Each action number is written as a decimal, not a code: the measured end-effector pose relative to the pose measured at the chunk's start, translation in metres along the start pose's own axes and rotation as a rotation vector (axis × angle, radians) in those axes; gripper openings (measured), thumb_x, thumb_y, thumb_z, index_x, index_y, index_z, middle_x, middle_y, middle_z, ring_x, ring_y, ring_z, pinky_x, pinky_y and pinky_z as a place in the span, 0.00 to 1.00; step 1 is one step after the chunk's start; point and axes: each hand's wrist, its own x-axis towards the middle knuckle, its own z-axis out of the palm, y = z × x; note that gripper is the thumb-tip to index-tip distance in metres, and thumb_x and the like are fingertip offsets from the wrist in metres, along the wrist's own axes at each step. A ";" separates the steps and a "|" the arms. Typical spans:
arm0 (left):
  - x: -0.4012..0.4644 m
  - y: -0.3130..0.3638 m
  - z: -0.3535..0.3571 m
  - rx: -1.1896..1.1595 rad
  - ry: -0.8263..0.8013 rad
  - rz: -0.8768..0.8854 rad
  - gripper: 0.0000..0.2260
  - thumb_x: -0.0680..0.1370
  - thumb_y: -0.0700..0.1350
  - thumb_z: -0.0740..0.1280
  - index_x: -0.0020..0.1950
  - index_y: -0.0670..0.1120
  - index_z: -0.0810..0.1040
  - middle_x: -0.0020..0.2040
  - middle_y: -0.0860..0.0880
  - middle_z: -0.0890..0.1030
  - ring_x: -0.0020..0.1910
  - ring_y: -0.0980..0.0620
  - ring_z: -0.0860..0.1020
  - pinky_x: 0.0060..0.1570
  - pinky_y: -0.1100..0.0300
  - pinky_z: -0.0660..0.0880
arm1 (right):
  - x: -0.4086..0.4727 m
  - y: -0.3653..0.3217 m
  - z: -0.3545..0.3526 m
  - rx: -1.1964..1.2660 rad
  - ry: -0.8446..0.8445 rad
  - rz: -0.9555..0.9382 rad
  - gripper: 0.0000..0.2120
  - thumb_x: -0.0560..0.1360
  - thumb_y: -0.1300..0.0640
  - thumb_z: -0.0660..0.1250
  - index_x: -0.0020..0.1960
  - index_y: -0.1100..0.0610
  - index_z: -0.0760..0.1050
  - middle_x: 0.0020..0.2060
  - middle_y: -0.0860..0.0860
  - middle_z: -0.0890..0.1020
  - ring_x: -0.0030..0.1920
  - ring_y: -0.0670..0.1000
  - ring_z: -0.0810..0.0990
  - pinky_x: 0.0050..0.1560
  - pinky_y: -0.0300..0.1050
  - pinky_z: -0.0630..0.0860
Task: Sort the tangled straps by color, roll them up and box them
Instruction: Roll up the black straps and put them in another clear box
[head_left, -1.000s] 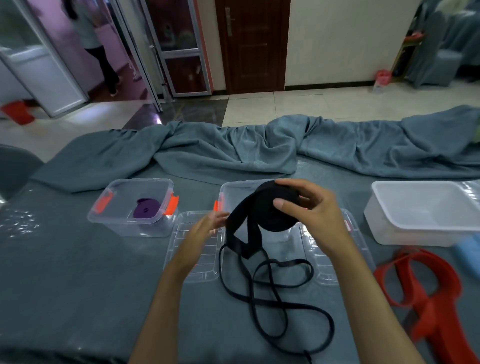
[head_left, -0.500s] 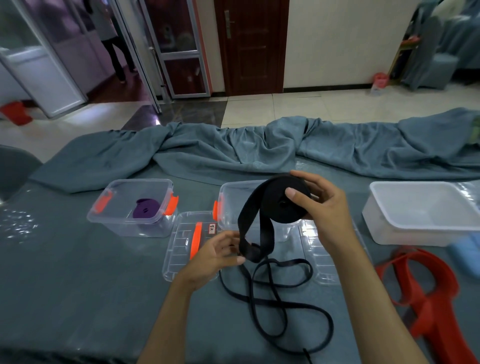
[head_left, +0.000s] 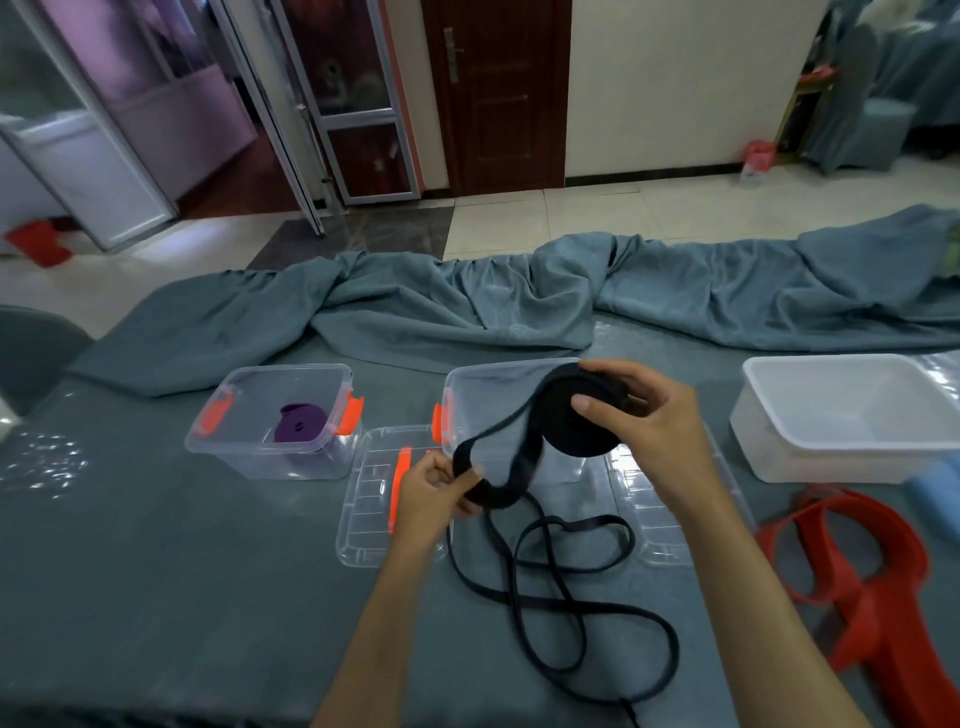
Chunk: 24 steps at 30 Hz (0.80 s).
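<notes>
My right hand (head_left: 652, 421) grips a partly wound roll of black strap (head_left: 576, 421), held above the middle clear box (head_left: 467, 384). My left hand (head_left: 434, 486) pinches the loose black strap just below and left of the roll. The unwound length of black strap (head_left: 566, 597) lies in loops on the table in front of me. A rolled purple strap (head_left: 300, 428) sits inside the left clear box (head_left: 244, 384). A wide red strap (head_left: 878, 582) lies tangled at the right.
Two clear lids lie flat near the middle box, one (head_left: 371, 512) with an orange clip, one (head_left: 654, 530) under my right arm. A white tub (head_left: 852, 452) stands at the right. Bunched teal cloth (head_left: 467, 306) runs along the far table edge.
My left hand has dropped from beside the roll to a lower point on the strap and pinched it. The roll has stayed in my right hand.
</notes>
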 end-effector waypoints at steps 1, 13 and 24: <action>0.001 -0.001 0.001 0.002 0.052 -0.003 0.15 0.75 0.37 0.79 0.40 0.43 0.72 0.34 0.41 0.82 0.25 0.46 0.81 0.30 0.54 0.81 | -0.001 0.000 0.001 -0.014 -0.009 -0.006 0.17 0.73 0.61 0.80 0.58 0.46 0.86 0.53 0.47 0.89 0.55 0.49 0.88 0.57 0.44 0.84; -0.012 0.031 -0.029 0.385 -0.421 -0.030 0.45 0.66 0.52 0.86 0.77 0.65 0.67 0.72 0.55 0.73 0.71 0.56 0.73 0.69 0.51 0.75 | -0.007 -0.008 0.004 -0.135 -0.131 -0.039 0.17 0.73 0.59 0.81 0.59 0.44 0.86 0.54 0.44 0.88 0.56 0.46 0.86 0.58 0.35 0.79; -0.038 0.103 0.001 0.189 -0.399 0.380 0.13 0.78 0.42 0.78 0.62 0.49 0.85 0.58 0.49 0.87 0.60 0.50 0.85 0.68 0.51 0.78 | -0.014 -0.016 0.014 -0.179 -0.269 -0.002 0.22 0.73 0.60 0.81 0.64 0.47 0.82 0.53 0.45 0.88 0.57 0.46 0.86 0.62 0.38 0.79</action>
